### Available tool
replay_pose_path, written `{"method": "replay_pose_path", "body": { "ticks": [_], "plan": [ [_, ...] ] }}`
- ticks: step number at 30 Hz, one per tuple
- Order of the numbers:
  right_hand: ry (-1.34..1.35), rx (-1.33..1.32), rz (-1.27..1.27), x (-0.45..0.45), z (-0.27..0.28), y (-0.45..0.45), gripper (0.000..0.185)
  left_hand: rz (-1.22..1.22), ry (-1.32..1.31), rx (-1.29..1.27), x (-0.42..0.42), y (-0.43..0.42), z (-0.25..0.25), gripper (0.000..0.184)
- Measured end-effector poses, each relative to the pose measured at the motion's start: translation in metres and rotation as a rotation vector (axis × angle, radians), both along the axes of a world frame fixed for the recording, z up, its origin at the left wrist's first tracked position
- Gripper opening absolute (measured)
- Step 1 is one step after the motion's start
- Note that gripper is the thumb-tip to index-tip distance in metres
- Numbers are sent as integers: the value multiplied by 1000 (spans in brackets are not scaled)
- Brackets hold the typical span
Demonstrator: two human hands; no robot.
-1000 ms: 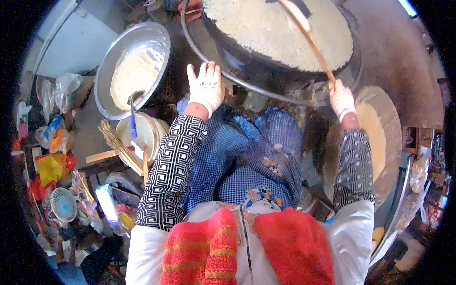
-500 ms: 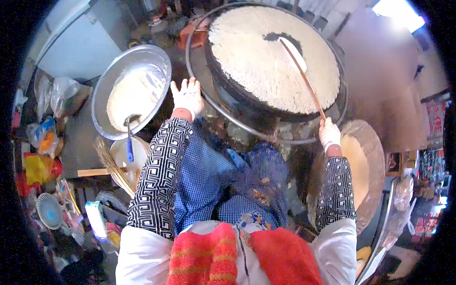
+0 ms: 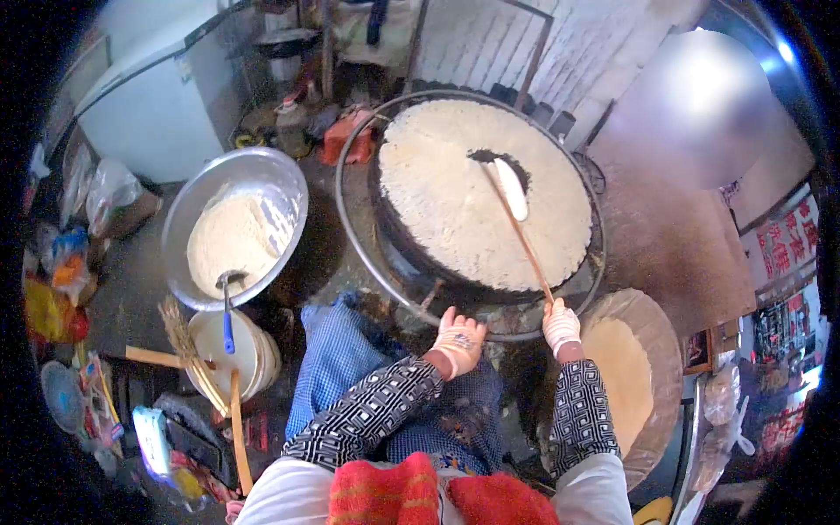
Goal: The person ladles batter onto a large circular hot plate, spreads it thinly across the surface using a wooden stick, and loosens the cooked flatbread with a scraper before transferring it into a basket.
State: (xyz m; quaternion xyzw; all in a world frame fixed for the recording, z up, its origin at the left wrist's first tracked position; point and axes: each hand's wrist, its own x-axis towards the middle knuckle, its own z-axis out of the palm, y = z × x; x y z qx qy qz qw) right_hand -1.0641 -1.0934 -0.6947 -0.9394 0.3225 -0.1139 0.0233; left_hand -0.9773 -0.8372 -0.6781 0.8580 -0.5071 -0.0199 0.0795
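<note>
A large round griddle carries a pale layer of batter (image 3: 455, 210) with a dark bare patch near its middle. My right hand (image 3: 561, 324), in a light glove, is closed on the end of a thin wooden stick (image 3: 527, 245). At the stick's far end a white blade (image 3: 509, 188) lies on the batter beside the dark patch. My left hand (image 3: 460, 339), gloved too, rests at the near part of the metal ring (image 3: 359, 248) around the griddle, its fingers apart and holding nothing.
A metal basin (image 3: 175, 262) of batter with a blue-handled ladle (image 3: 227, 324) stands at left, above a white bucket (image 3: 268, 350) and a straw brush (image 3: 179, 332). At right, a round flat bread (image 3: 617, 376) lies on a brown round board (image 3: 661, 394).
My left hand has moved right along the ring, close to my right hand. The white blade has stayed near the dark patch while the stick is turned slightly. The view has tilted up.
</note>
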Motion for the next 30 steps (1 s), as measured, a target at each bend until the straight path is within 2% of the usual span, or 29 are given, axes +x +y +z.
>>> {"method": "replay_pose_path", "body": {
  "ticks": [3, 4, 7, 8, 10, 11, 12, 14, 16, 18, 20, 21, 23, 26, 27, 28, 30],
  "plan": [
    [-12, 109, -103, 3, 4, -34, 20, -68, -11, -66, 15, 17, 19, 28],
    [3, 99, -53, -3, 24, -24, 22, -81, -28, -67, 17, 20, 24, 26],
    [-126, 150, 166, -16, 24, -19, 24, -86, -109, -76, 28, 29, 30, 26],
    [3, 75, 152, -22, 31, -16, 27, -85, -129, -101, 32, 34, 30, 26],
    [-10, 58, 4, -19, 22, -27, 21, -60, -224, -99, 51, 49, 18, 28],
    [-35, 46, -56, -17, 20, -34, 23, -67, -217, -84, 60, 55, 18, 28],
    [-66, 36, -2, -15, 19, -40, 25, -65, -210, -65, 68, 61, 23, 27],
    [-83, 174, 27, -5, 24, -31, 26, -51, -246, -17, 84, 73, 28, 27],
    [29, 78, 71, -10, 58, 0, 32, 75, -320, 85, 82, 75, 44, 29],
    [28, 275, 28, -3, 16, -22, 35, 101, -282, 133, 76, 70, 42, 32],
    [47, 82, -79, -13, 31, -22, 34, 66, -173, 227, 49, 50, 44, 32],
    [55, 81, -70, -12, 33, -25, 33, 45, -146, 168, 36, 42, 41, 34],
    [-31, 67, -4, -15, 44, -8, 32, 8, -5, 206, 15, 22, 47, 41],
    [20, 125, 170, -18, 30, 2, 28, -5, -56, 211, 2, 1, 33, 38],
    [-51, 173, 114, -20, 0, -7, 26, 49, -16, 264, 0, -4, 43, 33],
    [-61, 130, 78, -29, 23, -1, 24, 71, -57, 202, 7, -1, 34, 28],
    [-88, 92, -49, -25, 16, -23, 23, 31, -135, 176, 20, 13, 26, 24]
  ]
}}
